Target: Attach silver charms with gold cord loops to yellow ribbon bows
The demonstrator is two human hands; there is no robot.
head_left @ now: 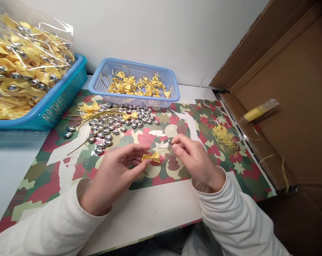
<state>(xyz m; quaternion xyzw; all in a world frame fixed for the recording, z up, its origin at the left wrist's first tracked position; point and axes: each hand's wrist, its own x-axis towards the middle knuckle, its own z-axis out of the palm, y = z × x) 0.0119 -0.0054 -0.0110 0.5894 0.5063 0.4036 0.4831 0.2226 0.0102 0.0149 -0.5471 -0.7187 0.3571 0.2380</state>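
Already the small basket holds bows; many bells remain before it. Left hand pinches one bow, right hand something unclear.

A small yellow bow is sitting at the fingertips of the left hand, with the thumb pressing at its near side. Its ribbon is narrowing at the middle and spreading toward both sides, and the fingers are partly covering its left end. The bow is lying almost level. A thin strand is running from near the bow toward the pinching fingertips of the right hand; its joining point is too fine to tell.
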